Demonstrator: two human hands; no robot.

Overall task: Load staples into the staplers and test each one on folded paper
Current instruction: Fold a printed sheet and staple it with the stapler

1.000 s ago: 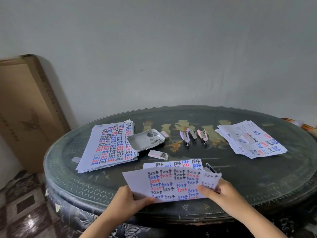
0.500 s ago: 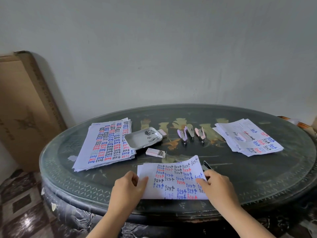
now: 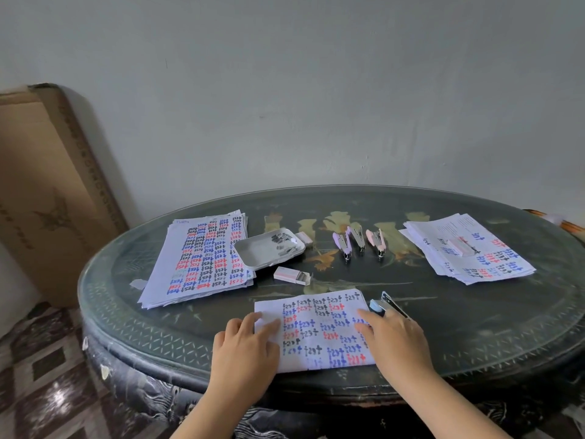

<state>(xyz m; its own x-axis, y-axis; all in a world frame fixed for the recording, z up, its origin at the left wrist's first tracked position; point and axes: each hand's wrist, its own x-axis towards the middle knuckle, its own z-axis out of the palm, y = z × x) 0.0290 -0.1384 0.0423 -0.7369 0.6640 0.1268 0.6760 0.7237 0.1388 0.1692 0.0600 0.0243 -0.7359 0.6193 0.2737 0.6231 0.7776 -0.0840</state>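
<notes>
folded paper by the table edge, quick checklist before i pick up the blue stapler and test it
1. Folded paper lies flat on the table: ok.
2. Left hand presses its left edge: ok.
3. Right hand lies flat on its right side, free for a grip: ok.
4. Blue stapler beside the right hand, within reach: ok.
5. Blue stapler loaded: cannot tell.
6. Spare staples in the tray: ok.

A home room — ornate lacquered table [image 3: 474, 337], patterned floor tiles [image 3: 41, 359], plain wall [image 3: 316, 90].
</notes>
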